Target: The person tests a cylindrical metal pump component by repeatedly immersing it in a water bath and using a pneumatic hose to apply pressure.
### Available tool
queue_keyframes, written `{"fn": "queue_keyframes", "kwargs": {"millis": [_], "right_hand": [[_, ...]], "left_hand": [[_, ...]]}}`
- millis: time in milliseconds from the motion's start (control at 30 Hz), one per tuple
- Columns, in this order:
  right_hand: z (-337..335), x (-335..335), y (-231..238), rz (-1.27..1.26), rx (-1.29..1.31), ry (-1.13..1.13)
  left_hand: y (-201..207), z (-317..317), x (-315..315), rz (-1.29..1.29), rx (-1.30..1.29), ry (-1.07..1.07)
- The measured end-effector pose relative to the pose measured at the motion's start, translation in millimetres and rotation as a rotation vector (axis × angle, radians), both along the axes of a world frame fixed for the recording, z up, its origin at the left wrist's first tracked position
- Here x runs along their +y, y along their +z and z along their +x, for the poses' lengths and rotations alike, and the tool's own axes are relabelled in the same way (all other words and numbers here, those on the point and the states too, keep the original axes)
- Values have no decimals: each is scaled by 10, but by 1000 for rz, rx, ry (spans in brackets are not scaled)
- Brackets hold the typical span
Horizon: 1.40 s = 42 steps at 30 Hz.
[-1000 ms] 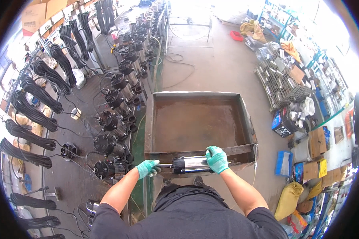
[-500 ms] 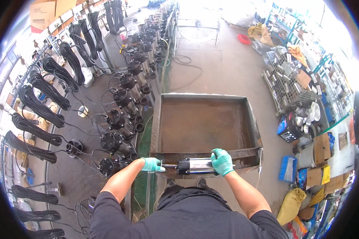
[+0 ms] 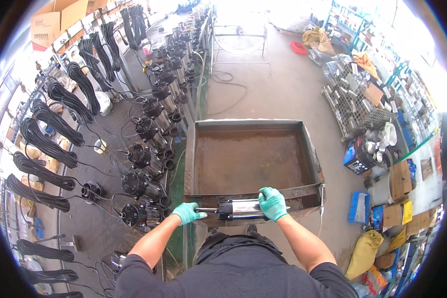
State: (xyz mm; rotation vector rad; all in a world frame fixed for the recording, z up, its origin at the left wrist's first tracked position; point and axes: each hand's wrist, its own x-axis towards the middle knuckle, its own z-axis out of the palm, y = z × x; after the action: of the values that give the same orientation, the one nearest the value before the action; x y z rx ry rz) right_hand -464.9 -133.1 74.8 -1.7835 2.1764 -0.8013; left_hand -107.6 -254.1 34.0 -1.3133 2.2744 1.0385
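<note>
A silver, cylindrical pump motor with a black left end lies crosswise in front of me, over the near edge of a rectangular metal tank. My right hand, in a green glove, is closed around the motor's right end. At the other end, my left hand, also gloved in green, closes on the thin dark rod or cable that sticks out of the black part. Its thumb points along that piece. Brown shows inside the tank; I cannot tell whether it is liquid or bare metal.
Several similar pumps stand in a row on the left bench, with coiled black cables beyond them. To the right are a wire cage of metal parts, a blue bin and a yellow sack.
My view has shifted a little. My left hand has moved slightly left and its grip looks looser around the thin piece. The motor stays in both hands, slightly further left in view.
</note>
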Motion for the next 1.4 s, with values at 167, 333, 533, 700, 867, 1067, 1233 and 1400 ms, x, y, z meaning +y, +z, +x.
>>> {"fn": "queue_keyframes", "kwargs": {"millis": [167, 333, 533, 700, 867, 1067, 1233, 1400], "right_hand": [[7, -6, 19, -4, 10, 5], [6, -19, -11, -25, 0, 11], [6, -35, 23, -1, 12, 17], [31, -7, 59, 8, 7, 32], [-2, 85, 6, -53, -15, 15], [-97, 53, 150, -88, -309, 75], [-1232, 580, -392, -325, -40, -600], [-2246, 1671, -1310, 81, 31, -1141]], "left_hand": [[-255, 218, -191, 1059, 322, 591], [-627, 180, 115, 218, 579, 358], [-478, 197, 49, 61, 377, 220], [-271, 143, -77, -110, 89, -91], [-160, -63, 241, -420, -5, 25], [16, -86, 286, -344, -1, 251], [-85, 172, 467, -341, 391, 591], [-30, -37, 634, -420, 511, 701]]}}
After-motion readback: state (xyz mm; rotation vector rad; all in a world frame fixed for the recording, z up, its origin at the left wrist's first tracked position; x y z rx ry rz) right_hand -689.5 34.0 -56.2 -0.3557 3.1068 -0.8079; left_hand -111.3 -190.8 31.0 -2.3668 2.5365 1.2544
